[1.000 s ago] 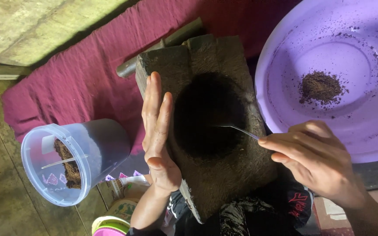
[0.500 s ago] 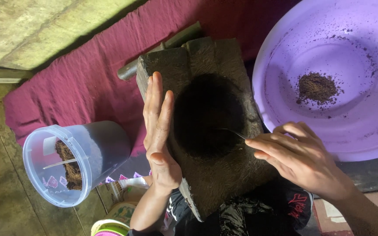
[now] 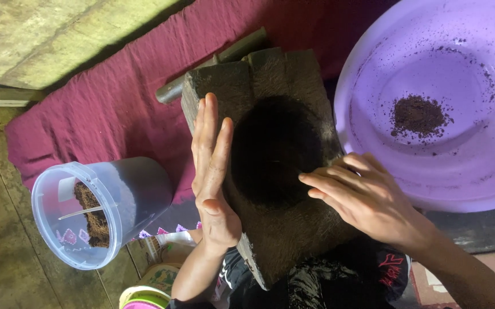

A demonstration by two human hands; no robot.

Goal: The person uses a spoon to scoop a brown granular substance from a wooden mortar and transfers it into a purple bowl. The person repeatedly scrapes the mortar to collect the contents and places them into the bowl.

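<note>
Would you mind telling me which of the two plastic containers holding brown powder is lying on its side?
The clear tub beside the left hand lies on its side, mouth facing the camera. The purple basin sits flat, right-side up.

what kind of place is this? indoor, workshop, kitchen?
Probably a home floor used for hand-grinding, not a workshop. A dark stone slab lies on a maroon cloth over a worn floor, beside a purple basin with brown powder and a clear plastic tub.

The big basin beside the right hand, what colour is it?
The basin is light purple, speckled with dark brown powder, seen in the head view.
</note>
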